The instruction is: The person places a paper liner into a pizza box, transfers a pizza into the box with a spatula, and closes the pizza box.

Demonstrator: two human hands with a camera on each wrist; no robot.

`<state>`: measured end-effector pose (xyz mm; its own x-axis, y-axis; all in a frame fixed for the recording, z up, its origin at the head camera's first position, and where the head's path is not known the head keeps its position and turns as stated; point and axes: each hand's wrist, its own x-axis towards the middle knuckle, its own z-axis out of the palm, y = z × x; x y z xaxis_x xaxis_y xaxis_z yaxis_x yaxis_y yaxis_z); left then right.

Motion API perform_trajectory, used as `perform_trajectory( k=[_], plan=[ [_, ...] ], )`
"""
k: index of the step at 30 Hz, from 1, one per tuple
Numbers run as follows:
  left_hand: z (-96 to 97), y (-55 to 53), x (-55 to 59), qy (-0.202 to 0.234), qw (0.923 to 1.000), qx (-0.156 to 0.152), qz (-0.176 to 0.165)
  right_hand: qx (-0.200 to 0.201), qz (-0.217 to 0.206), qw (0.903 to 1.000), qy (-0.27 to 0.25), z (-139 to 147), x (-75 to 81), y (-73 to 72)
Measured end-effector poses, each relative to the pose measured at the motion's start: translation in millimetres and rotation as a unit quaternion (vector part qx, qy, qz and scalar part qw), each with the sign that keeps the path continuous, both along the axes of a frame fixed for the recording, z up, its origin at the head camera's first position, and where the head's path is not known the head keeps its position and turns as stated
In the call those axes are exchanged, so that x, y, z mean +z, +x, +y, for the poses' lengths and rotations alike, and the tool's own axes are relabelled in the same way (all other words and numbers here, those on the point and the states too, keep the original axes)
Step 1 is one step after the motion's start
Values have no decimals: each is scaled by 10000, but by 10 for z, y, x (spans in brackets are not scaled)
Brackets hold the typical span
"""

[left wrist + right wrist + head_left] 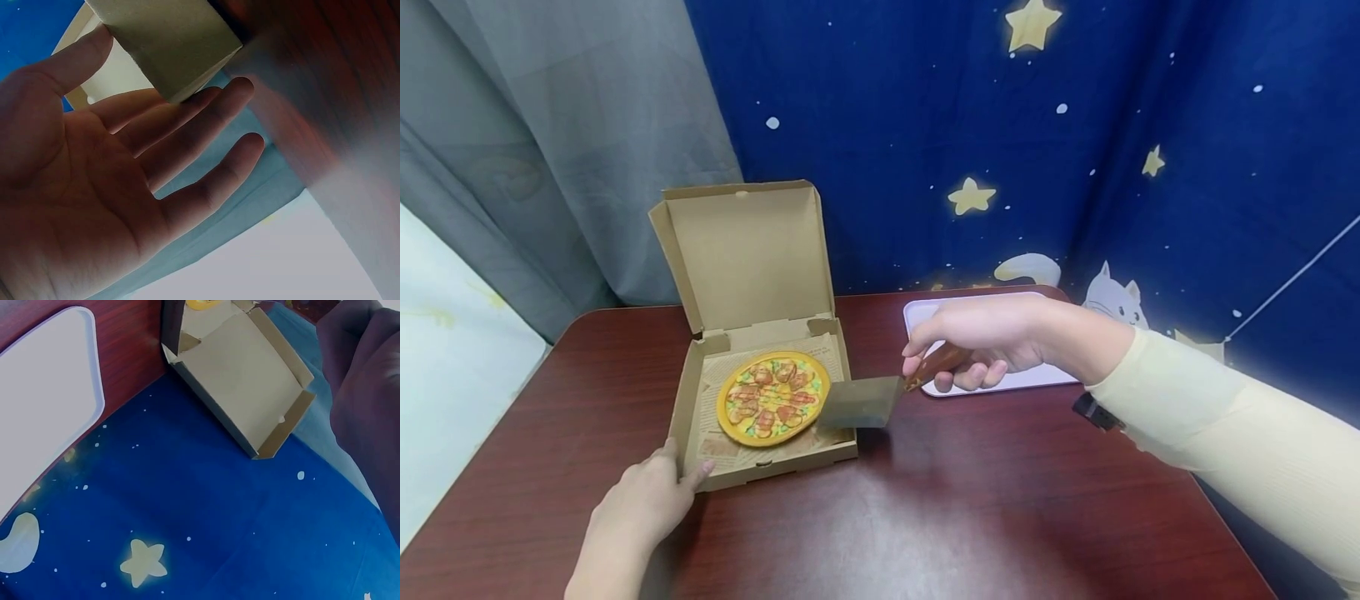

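Note:
An open cardboard pizza box [752,258] stands on the table with a round pizza [772,398], thick with toppings, lying on printed paper inside. At the box's near left corner my left hand [643,500] holds on, thumb on the front wall and fingers along the outside; in the left wrist view the hand [119,169] has its thumb and fingers on either side of the cardboard corner. My right hand [992,333] grips the brown handle of a spatula [859,402]. Its flat metal blade crosses the box's right wall, its tip at the pizza's right edge. The right wrist view hides the spatula.
A white tray [1022,381] lies behind and under my right hand, toward the table's back edge. The dark red wooden table [865,517] extends in front of the box. Behind hang a blue star-printed curtain [880,125] and a grey curtain [587,150].

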<state>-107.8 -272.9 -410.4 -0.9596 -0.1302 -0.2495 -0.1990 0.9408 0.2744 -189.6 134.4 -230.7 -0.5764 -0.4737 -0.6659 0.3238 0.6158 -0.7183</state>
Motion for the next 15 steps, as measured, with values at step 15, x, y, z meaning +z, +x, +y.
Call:
perform_trajectory(
  k=[15],
  plan=[
    [-31,-30,-37,-14,9999,-58,-92,-282,417,9923,-1128,365,-205,118]
  ],
)
